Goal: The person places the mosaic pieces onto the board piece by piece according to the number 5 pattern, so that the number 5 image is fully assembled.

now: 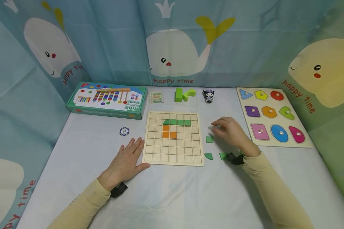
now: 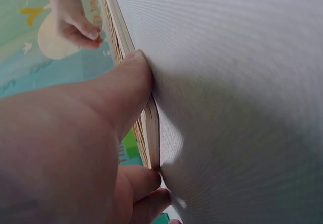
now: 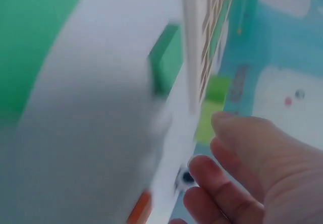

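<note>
A wooden grid board (image 1: 158, 149) lies on the table. A row of green tiles (image 1: 180, 122), rounded at its left end, sits in the grid above several orange squares (image 1: 166, 135). My left hand (image 1: 126, 163) lies spread on the table, thumb and fingers touching the board's lower left corner. Right of the board, my right hand (image 1: 229, 132) hovers with thumb and fingers apart, and no piece shows between them in the right wrist view. Near it lie a green square (image 1: 209, 139), a green quarter-round (image 1: 208, 156) and another green piece (image 1: 222, 156), partly hidden by the wrist strap.
A game box (image 1: 107, 100) stands at the back left, with a poker chip (image 1: 124, 131) in front. Along the back are a pattern card (image 1: 156, 97), green blocks (image 1: 178, 95) and a small figurine (image 1: 209, 96). A knobbed shape puzzle (image 1: 262, 121) lies at right.
</note>
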`<state>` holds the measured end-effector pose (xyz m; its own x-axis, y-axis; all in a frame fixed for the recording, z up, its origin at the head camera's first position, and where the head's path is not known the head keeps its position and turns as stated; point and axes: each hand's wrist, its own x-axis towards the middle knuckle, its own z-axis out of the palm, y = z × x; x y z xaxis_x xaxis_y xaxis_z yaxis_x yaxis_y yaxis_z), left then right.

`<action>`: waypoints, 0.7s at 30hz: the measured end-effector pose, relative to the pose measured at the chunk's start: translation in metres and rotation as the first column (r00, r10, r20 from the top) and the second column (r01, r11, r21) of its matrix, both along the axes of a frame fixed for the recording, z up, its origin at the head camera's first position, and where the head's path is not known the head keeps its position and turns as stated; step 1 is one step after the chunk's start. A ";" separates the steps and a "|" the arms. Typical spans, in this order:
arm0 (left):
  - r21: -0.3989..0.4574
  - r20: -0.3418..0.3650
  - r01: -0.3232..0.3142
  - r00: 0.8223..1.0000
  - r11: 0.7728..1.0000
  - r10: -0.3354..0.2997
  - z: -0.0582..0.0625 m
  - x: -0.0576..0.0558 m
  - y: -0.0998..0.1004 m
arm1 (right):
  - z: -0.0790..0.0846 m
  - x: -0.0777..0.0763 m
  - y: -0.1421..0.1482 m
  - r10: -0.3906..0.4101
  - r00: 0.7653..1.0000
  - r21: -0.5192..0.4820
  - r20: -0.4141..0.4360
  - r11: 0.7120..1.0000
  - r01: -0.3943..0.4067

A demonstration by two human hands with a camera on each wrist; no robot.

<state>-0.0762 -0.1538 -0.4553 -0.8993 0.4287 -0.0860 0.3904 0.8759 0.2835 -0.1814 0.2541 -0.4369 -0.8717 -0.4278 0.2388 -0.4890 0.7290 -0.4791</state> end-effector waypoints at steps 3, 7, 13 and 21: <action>0.004 0.003 -0.002 1.000 1.000 0.002 -0.001 0.000 0.000 | -0.002 0.002 0.017 -0.041 0.999 0.003 -0.008 0.999 0.041; 0.003 -0.003 -0.002 1.000 1.000 0.002 -0.001 0.000 0.001 | -0.004 0.003 0.034 -0.084 0.996 0.036 -0.015 0.996 0.085; 0.001 0.004 0.001 1.000 1.000 -0.001 0.000 -0.001 0.000 | -0.007 0.004 0.046 -0.144 0.989 0.079 0.037 0.987 0.141; 0.003 0.003 0.002 1.000 1.000 -0.002 0.000 0.000 0.000 | -0.010 0.001 0.046 -0.176 0.983 0.119 0.050 0.978 0.170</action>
<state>-0.0765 -0.1534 -0.4555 -0.8982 0.4307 -0.0875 0.3913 0.8744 0.2868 -0.1805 0.3005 -0.4469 -0.9462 -0.2905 0.1427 -0.3237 0.8514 -0.4128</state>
